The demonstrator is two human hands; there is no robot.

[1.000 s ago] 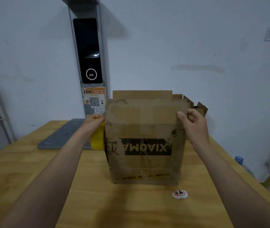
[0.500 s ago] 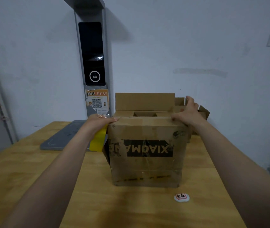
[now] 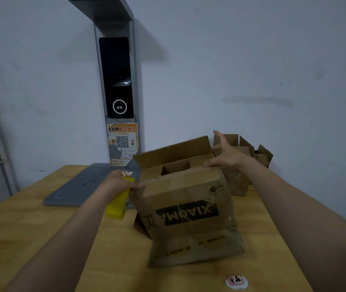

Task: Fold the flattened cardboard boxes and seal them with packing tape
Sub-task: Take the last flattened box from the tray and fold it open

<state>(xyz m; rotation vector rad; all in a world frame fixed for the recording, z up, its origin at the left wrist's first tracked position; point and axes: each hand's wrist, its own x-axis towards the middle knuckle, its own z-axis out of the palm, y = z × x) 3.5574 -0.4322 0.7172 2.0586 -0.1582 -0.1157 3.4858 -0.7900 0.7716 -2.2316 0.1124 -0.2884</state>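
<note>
The left hand [image 3: 119, 182] grips a yellow plastic tape dispenser [image 3: 117, 205] at the worn brown cardboard box's [image 3: 189, 211] top left corner. The right hand [image 3: 226, 154], fingers spread open, rests on its top right edge.

The room is dim, with a cold bluish cast on the wall [image 3: 252, 60] and a warmer tone on the tabletop [image 3: 30, 228]. The grey post [image 3: 135, 81] throws a soft shadow on the wall to its right. Its black screen [image 3: 115, 66] carries a glare streak, and clear tape [image 3: 128, 172] glints on the yellow tape dispenser [image 3: 117, 204] in the left hand [image 3: 119, 182]. The cardboard box [image 3: 189, 213] smears with motion blur toward its lower edge. The forearms [image 3: 58, 249] soften toward the bottom corners; straight lines bow at the left edge.
</note>
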